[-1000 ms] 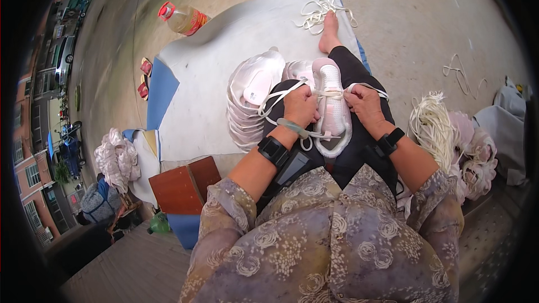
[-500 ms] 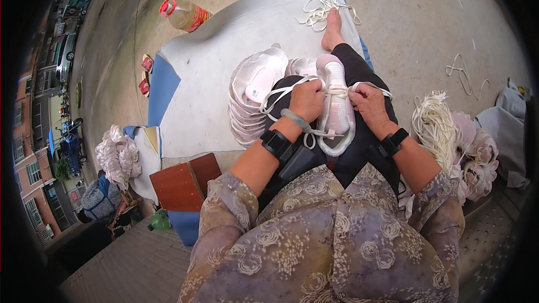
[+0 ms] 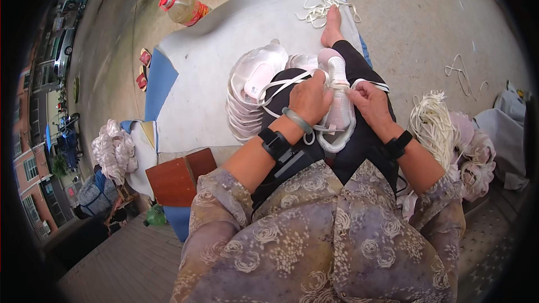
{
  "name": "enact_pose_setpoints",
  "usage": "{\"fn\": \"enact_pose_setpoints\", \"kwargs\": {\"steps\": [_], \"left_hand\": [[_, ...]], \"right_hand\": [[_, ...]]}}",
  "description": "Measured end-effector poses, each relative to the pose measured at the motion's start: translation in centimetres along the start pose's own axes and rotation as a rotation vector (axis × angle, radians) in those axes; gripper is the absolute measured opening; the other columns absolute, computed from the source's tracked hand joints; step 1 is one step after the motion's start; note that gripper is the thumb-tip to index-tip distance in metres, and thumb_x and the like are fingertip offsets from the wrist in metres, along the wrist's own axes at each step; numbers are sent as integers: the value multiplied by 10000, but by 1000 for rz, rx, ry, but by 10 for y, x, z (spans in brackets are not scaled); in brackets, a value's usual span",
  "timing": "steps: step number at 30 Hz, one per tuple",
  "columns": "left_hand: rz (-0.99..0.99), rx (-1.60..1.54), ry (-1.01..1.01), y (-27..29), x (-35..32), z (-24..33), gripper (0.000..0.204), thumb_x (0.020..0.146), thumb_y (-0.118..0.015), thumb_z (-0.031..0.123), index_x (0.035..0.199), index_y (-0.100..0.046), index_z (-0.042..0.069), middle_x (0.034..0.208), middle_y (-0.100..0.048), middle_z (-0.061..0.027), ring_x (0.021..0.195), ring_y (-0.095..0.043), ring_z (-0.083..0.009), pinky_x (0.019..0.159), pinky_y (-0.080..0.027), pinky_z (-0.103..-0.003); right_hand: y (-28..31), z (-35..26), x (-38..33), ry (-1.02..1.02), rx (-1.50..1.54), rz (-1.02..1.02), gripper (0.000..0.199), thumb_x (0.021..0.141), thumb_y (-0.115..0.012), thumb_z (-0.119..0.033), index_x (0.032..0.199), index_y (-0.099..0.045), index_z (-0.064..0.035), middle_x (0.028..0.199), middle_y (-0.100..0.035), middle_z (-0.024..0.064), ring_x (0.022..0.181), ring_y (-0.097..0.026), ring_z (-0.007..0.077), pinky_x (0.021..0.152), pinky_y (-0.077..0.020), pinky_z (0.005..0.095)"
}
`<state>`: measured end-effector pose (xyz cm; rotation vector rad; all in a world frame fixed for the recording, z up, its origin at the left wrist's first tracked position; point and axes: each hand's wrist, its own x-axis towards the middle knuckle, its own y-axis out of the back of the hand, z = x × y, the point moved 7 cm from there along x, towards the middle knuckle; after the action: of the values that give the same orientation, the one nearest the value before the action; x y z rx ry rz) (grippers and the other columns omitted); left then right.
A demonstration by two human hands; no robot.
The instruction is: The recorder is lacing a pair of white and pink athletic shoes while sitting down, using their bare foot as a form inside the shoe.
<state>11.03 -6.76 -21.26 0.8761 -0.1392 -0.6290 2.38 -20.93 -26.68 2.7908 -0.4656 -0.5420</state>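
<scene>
A pink and white shoe upper (image 3: 337, 70) lies lengthwise on my lap, its heel opening toward me. White shoelace (image 3: 278, 87) loops out to the left of it. My left hand (image 3: 310, 100) is closed on the lace at the upper's left edge, its back hiding part of the upper. On the other side my right hand (image 3: 369, 101) pinches a lace close to the eyelets, with another length of lace passing over my thigh. Left of my lap stands a nested stack of similar pale uppers (image 3: 247, 109) on the white sheet (image 3: 196, 84).
Loose laces (image 3: 320, 11) lie by my bare foot. A thick lace bundle (image 3: 432, 123) and more pink uppers (image 3: 477, 160) are at my right. To the left are a brown board (image 3: 179, 179), a bundle of uppers (image 3: 115, 151) and a red-capped bottle (image 3: 184, 10).
My left hand has shifted slightly toward the middle of the upper and turned over it, covering more of it. The right hand has edged slightly left, staying at the eyelets.
</scene>
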Motion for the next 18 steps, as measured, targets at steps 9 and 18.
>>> {"fn": "enact_pose_setpoints", "kwargs": {"steps": [9,18], "left_hand": [[-113,122,-158,-3,-16,21,280,719,-627,180,896,-481,19,757,-587,-170,704,-588,-343,589,-459,-428],[-70,99,-82,-4,-14,5,145,710,-542,152,750,-519,14,646,-569,-195,644,-576,-375,589,-446,-461]], "right_hand": [[-2,12,3,-4,-70,-79,231,697,-636,-165,876,-598,-24,667,-588,79,597,-567,173,584,-452,288],[4,-67,-17,422,-375,115,234,657,-647,-125,870,-558,-83,749,-535,69,703,-559,243,611,-439,339]]}}
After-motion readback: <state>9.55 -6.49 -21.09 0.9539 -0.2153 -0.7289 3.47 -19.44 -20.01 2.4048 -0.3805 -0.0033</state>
